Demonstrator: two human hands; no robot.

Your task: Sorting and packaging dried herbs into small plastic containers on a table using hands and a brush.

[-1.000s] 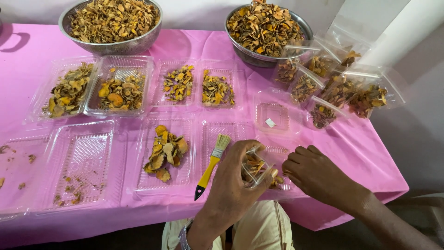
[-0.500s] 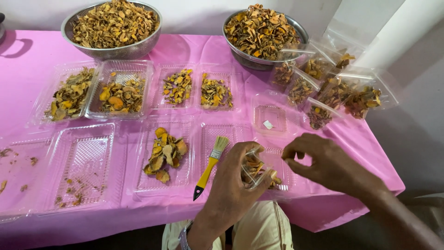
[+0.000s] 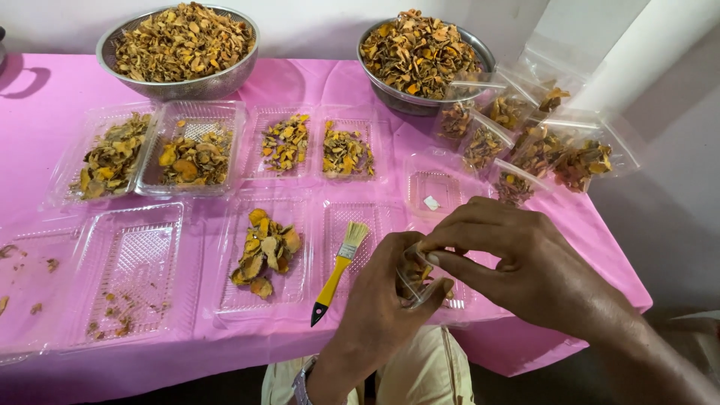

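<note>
Two hands, left hand point(image 3: 382, 300) and right hand point(image 3: 517, 262), pinched on a crinkly clear plastic pouch point(image 3: 416, 279) of dried slices.

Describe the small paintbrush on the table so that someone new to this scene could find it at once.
On the pink-covered table, look along the near row of clear plastic clamshell trays. The small brush with a yellow handle and pale bristles lies slanted across one, just left of the left hand. It is the only tool; everything around it is trays or dried orange-yellow slices.
</note>
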